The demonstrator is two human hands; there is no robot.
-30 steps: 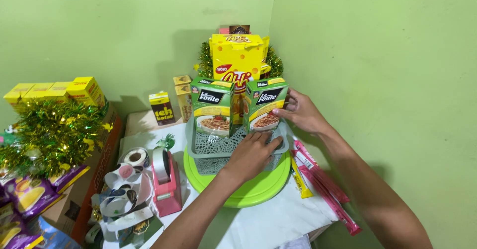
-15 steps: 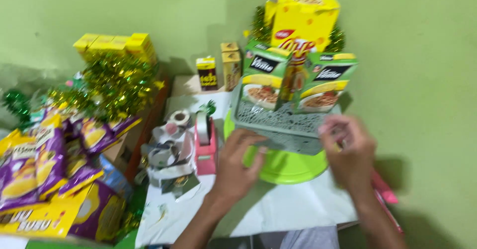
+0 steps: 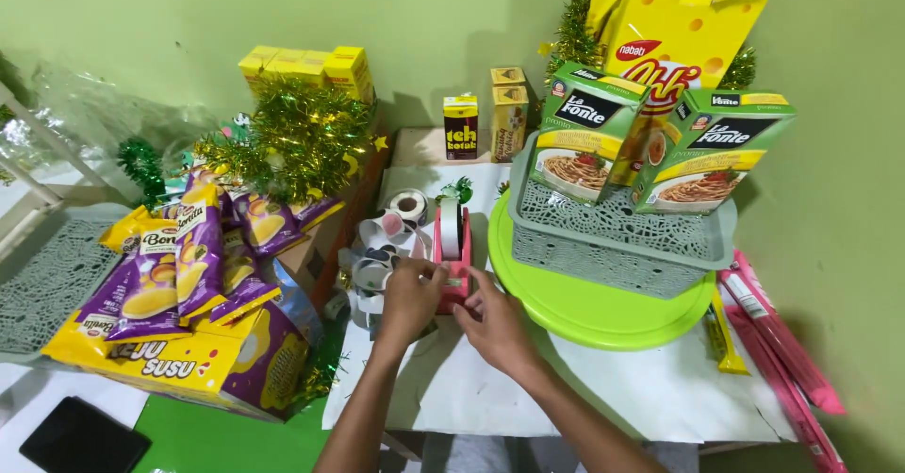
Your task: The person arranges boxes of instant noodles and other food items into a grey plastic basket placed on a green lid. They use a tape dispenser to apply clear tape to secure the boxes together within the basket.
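A pink tape dispenser [image 3: 454,247] with a white tape roll stands on the white table [image 3: 650,393]. My left hand [image 3: 409,296] rests against its near left side, fingers curled at the front end. My right hand [image 3: 492,322] lies just right of it, fingertips touching the dispenser's near end. Whether either hand pinches tape is hidden. To the right, a grey lattice basket [image 3: 613,237] sits on a lime green round tray [image 3: 584,308] and holds two green pasta boxes [image 3: 589,133] and a tall yellow snack box [image 3: 674,39].
Loose tape rolls and ribbon [image 3: 382,242] lie left of the dispenser. Purple and yellow snack packs [image 3: 189,275] and gold tinsel [image 3: 297,138] fill the left. Small drink cartons [image 3: 460,126] stand at the back. Pink sachet strips [image 3: 782,341] lie at the right edge. A black phone [image 3: 83,437] lies bottom left.
Both hands left the grey basket and moved left and down to the pink tape dispenser. The camera view swung left, bringing the snack packs into sight.
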